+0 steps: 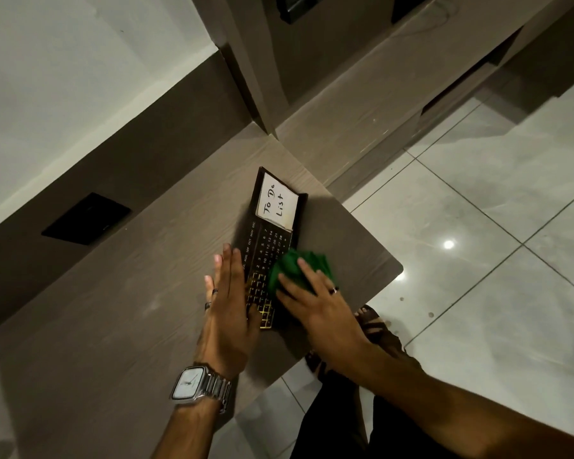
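Observation:
A black desk organiser (268,241) lies flat on the grey wooden table (130,309). It carries a white "To Do List" notepad (275,204) at its far end, printed months and dates in the middle and gold-edged keys near me. My left hand (227,313) lies with straight fingers against the organiser's left side, its thumb over the keys. My right hand (315,303) presses a crumpled green cloth (295,266) onto the organiser's right half with fingers spread over it.
The table's rounded corner (396,266) and right edge are just right of the organiser, with glossy tiled floor (478,243) beyond. A black wall plate (87,218) sits on the dark panel behind the table. A lower bench or shelf (362,111) runs off to the back right.

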{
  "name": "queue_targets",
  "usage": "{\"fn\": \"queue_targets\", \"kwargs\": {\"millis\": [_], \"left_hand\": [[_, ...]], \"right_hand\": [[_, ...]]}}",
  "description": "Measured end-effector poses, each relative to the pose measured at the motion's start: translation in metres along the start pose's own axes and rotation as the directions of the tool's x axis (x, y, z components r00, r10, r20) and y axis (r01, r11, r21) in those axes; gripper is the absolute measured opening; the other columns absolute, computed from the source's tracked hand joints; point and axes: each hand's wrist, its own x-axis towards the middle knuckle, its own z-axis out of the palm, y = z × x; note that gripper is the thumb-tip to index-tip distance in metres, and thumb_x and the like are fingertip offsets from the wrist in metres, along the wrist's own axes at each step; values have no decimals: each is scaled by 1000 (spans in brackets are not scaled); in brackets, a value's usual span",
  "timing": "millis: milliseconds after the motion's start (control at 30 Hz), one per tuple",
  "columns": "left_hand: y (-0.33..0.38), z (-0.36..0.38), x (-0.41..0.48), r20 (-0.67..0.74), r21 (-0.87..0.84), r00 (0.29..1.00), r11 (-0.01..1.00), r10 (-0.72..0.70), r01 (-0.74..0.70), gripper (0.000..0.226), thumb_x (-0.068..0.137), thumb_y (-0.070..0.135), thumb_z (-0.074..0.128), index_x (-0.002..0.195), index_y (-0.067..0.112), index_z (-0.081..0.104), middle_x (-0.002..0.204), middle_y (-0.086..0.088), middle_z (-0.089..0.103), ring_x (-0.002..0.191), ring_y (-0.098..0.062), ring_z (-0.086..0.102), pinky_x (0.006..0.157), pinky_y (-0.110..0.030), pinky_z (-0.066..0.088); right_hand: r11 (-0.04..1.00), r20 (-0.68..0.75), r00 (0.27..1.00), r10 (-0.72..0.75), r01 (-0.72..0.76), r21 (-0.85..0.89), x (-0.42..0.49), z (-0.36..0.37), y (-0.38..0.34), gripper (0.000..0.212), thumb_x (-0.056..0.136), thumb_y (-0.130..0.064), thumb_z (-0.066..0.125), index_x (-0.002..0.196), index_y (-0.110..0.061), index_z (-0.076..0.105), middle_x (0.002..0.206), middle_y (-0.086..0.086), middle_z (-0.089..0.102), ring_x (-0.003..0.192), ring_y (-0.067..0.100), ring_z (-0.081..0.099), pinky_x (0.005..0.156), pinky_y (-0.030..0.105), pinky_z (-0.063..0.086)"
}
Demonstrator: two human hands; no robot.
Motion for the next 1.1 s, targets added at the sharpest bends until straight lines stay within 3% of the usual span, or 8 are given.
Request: {"fn": "queue_targets", "kwargs": {"millis": [167,300,433,500,600,733,900,1100], "left_hand": [[6,-3,0,-5,-13,1000,1000,12,-12,99,84,0,58,151,23,-11,165,-1,-11,152,-18,-13,122,-44,-10],[5,-3,1,3,16,1000,1000,-11,11,101,85,5,61,150,27,-14,164,2,-14,152,-16,-15,120,-37,-14],[2,-1,4,1,44,1000,999,-31,31,104,86,7,60,148,32,-19,161,8,-21,150,-12,-19,119,-33,-14],[2,-1,5,5,50,999,998,-34,33,105,85,7,60,147,32,-21,160,9,-23,150,-12,-19,119,-34,-13],[-1,1,5,18,55,999,998,-38,37,104,85,8,60,148,32,-20,160,9,-22,150,-12,-19,119,-34,-13],[-3,2,4,12,66,999,997,-33,32,107,85,8,61,149,33,-21,162,8,-20,150,-9,-20,119,-34,-13],[-3,4,5,12,42,999,999,-31,30,106,85,7,60,148,34,-22,161,9,-20,149,-9,-20,121,-37,-12],[-3,3,2,-8,17,1000,1000,-14,14,107,82,7,61,152,33,-15,165,5,-12,150,-8,-17,120,-37,-11]], "right_hand": [[959,-24,999,32,-38,-279,37,-26,39,77,84,-4,67,148,-30,34,162,0,19,148,36,-4,117,59,16],[917,-210,932,295,-215,335,75,-70,57,68,78,11,55,138,-21,51,147,4,46,140,19,33,111,47,35],[-57,67,694,717,-38,998,80,-86,57,45,83,7,52,119,-19,61,111,-1,69,100,7,67,79,27,58],[-232,178,660,730,-5,973,78,-80,59,40,83,-2,64,121,-15,60,114,7,71,102,21,69,83,38,59],[-115,149,636,757,-95,989,73,-62,51,54,77,-12,81,124,-10,54,119,7,66,105,19,67,85,39,59],[358,-45,719,694,-290,888,48,-28,16,43,76,-13,81,106,-22,53,107,-8,61,98,3,62,71,14,54],[506,-78,809,583,-286,813,22,-7,0,46,74,-8,80,94,-36,49,96,-13,59,85,-15,58,61,2,46],[522,-351,484,802,-279,806,96,-62,51,39,76,-25,81,103,-14,56,97,-1,64,89,9,60,79,26,53]]}}
